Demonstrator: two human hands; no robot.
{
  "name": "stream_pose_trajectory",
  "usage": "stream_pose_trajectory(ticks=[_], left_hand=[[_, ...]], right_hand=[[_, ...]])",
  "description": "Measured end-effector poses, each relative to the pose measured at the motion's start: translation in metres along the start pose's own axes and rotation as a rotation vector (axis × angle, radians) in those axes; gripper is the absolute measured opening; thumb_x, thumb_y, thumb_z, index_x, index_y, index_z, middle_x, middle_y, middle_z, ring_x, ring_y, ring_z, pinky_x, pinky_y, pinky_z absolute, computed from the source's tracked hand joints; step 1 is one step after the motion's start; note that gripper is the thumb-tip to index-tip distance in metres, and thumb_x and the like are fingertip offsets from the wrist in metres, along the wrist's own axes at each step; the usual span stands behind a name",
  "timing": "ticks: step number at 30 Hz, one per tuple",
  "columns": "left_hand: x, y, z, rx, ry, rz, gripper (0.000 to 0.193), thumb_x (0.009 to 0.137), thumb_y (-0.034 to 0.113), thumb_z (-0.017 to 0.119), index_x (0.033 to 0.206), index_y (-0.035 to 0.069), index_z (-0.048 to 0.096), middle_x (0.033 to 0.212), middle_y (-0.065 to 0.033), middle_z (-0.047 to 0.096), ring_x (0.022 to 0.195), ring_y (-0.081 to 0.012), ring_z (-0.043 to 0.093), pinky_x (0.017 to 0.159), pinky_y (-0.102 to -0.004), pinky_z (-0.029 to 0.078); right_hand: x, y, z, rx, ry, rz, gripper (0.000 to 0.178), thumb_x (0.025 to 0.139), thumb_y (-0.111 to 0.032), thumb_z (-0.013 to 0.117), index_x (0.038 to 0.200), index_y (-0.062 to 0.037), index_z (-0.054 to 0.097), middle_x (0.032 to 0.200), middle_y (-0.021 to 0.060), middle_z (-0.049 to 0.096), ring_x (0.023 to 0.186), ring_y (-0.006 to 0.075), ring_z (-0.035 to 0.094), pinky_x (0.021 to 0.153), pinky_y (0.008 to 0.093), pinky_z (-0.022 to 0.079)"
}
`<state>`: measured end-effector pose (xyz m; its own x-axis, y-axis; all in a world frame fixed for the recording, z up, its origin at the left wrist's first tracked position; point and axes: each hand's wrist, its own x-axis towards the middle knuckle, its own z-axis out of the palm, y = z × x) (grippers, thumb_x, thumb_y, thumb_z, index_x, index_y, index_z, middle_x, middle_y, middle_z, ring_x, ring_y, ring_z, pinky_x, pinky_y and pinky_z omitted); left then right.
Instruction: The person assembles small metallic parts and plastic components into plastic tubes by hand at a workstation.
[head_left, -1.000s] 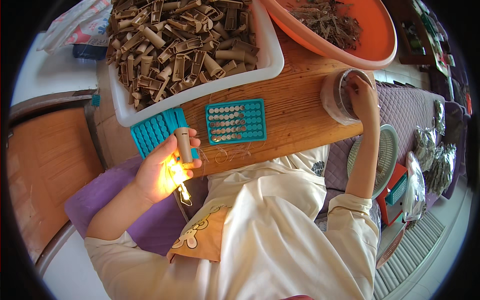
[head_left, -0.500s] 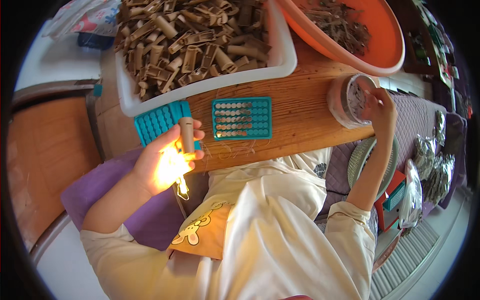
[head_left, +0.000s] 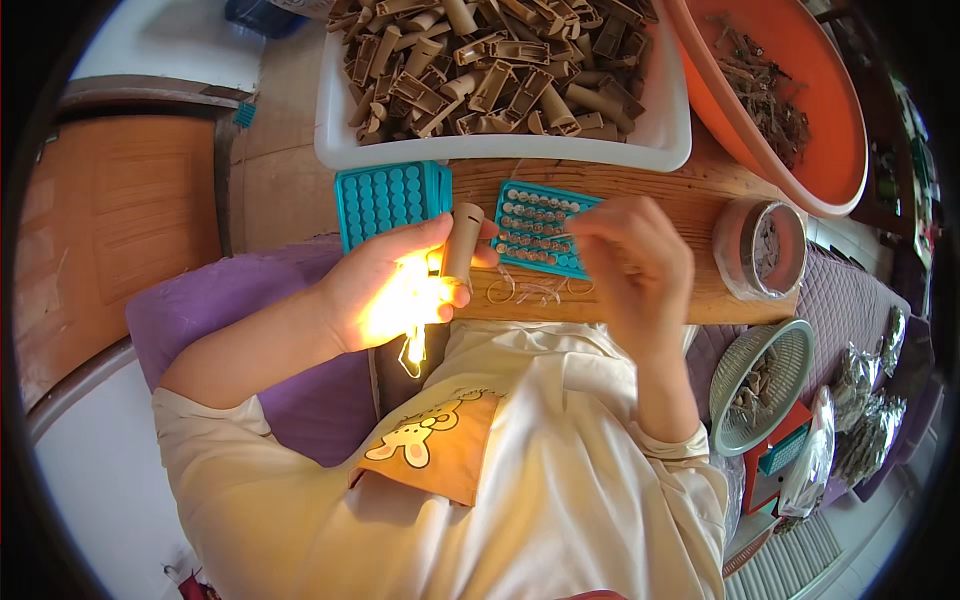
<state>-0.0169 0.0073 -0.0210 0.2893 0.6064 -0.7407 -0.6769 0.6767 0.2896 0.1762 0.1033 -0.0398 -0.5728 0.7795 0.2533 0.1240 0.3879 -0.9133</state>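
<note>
My left hand is closed around a tan plastic tube with a dark slot near its top, held upright above the table's front edge. A bright yellow glow from a lit string light fills the palm, and a lit loop hangs below. Curled and slightly blurred, my right hand hovers over the right side of a teal tray holding rows of small silver discs. Its fingertips are drawn together; whatever they may hold is too small to make out. Beside my left hand lie stacked teal trays.
A white bin of tan plastic shells stands across the far side of the wooden table. An orange basin and a clear round container are at right. A grey-green basket sits on the purple sofa.
My right hand has left the round container and moved left to the disc tray. My left hand still holds the tube with the lit string. The whole view has shifted.
</note>
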Motion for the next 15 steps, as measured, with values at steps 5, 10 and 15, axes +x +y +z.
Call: stream_pose_trajectory(ticks=[5,10,15], left_hand=[[-0.005,-0.002,0.002,0.088,-0.135,0.07,0.03,0.087,0.033,0.04,0.1,0.008,0.049,0.088,-0.0051,0.056,0.066,-0.011,0.05,0.057,-0.0231,0.039],[-0.008,-0.004,0.013,0.194,-0.039,0.151,0.031,0.087,0.035,0.039,0.097,0.006,0.046,0.078,-0.0044,0.057,0.06,-0.0111,0.052,0.051,-0.023,0.04],[-0.011,-0.006,0.011,0.287,-0.053,0.108,0.041,0.087,0.032,0.039,0.116,0.004,0.038,0.08,-0.004,0.057,0.064,-0.0118,0.054,0.058,-0.0235,0.043]], right_hand=[[0.006,-0.004,0.035,0.101,0.08,-0.199,0.021,0.065,0.009,0.057,0.083,-0.002,0.057,0.074,0.0065,0.056,0.061,0.0188,0.055,0.053,0.0253,0.044],[0.001,-0.005,0.035,0.123,-0.028,-0.228,0.024,0.066,0.009,0.057,0.087,-0.0021,0.053,0.079,0.0085,0.058,0.064,0.0191,0.057,0.053,0.0262,0.046],[0.0,-0.001,0.038,0.069,-0.005,-0.318,0.02,0.067,0.006,0.058,0.084,-0.0025,0.053,0.08,0.0092,0.058,0.062,0.0187,0.058,0.052,0.0255,0.047]])
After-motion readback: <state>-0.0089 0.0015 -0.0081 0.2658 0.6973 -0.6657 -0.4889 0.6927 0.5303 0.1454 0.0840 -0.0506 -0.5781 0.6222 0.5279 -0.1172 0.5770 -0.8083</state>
